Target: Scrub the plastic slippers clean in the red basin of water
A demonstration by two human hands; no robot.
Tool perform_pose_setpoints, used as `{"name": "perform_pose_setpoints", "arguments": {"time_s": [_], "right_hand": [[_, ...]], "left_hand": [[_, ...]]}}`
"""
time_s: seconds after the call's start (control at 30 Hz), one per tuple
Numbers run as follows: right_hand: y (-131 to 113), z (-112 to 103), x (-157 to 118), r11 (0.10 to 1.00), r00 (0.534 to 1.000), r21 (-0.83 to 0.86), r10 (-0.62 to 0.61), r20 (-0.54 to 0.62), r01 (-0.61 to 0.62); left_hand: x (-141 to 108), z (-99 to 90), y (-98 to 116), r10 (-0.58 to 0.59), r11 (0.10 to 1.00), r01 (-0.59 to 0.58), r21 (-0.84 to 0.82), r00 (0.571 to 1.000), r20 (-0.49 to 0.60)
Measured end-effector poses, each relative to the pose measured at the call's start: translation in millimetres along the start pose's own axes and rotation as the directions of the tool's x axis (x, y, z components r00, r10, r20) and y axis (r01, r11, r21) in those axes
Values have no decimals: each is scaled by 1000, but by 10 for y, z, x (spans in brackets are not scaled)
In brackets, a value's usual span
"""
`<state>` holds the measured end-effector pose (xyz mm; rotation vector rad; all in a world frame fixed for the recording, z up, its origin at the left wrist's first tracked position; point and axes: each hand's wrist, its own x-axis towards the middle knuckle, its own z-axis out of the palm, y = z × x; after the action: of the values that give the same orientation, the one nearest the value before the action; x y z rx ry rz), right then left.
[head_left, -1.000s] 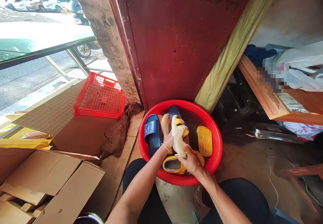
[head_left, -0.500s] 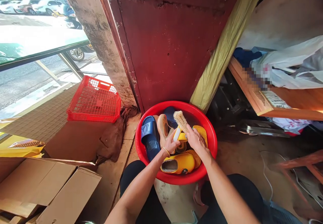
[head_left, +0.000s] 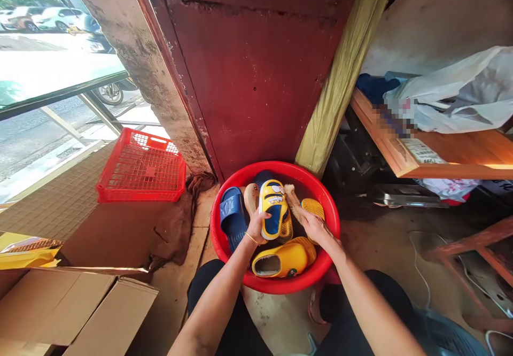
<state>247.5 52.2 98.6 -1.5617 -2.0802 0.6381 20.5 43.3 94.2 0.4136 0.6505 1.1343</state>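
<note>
Over the red basin (head_left: pixel 333 217), two hands with one slipper and one brush. Left hand (head_left: pixel 257 224): thumb pressed on the yellow-and-white slipper (head_left: pixel 273 206), remaining fingers mostly hidden beneath. Right hand (head_left: pixel 316 226): fingers closed about the scrub brush (head_left: pixel 294 201). Changed since half a second ago: slipper, then edge-on behind the brush, now turned face up, printed strap and blue insole showing; brush head, then raised across it, now lowered beside its right edge. Unmoved within the basin: navy slide (head_left: pixel 234 219), yellow clog (head_left: pixel 286 260).
</note>
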Motion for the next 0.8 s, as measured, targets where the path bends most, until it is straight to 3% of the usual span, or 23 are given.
{"name": "perform_pose_setpoints", "arguments": {"time_s": [0.13, 0.27, 0.37, 0.5, 0.63, 0.8], "right_hand": [[60, 14, -416, 998, 999, 48, 52, -5, -52], [-72, -72, -689, 993, 981, 7, -115, 156, 115], [-291, -102, -582, 978, 953, -142, -105, 284, 150], [-632, 9, -123, 956, 961, -294, 88, 263, -7], [-871, 147, 157, 994, 974, -95, 80, 213, -61], [-764, 63, -150, 998, 938, 55, -56, 341, 39]], "left_hand": [[30, 2, 74, -27, 979, -1, -205, 991, -132], [100, 29, 27, 45, 970, -91, -225, 978, -202], [119, 63, -85, 177, 971, -205, -119, 961, -214], [106, 59, -209, 266, 963, -259, 69, 954, -138], [99, 11, -185, 306, 947, -288, 139, 944, -125], [89, 57, -50, 291, 956, -280, 81, 939, -182]]}}
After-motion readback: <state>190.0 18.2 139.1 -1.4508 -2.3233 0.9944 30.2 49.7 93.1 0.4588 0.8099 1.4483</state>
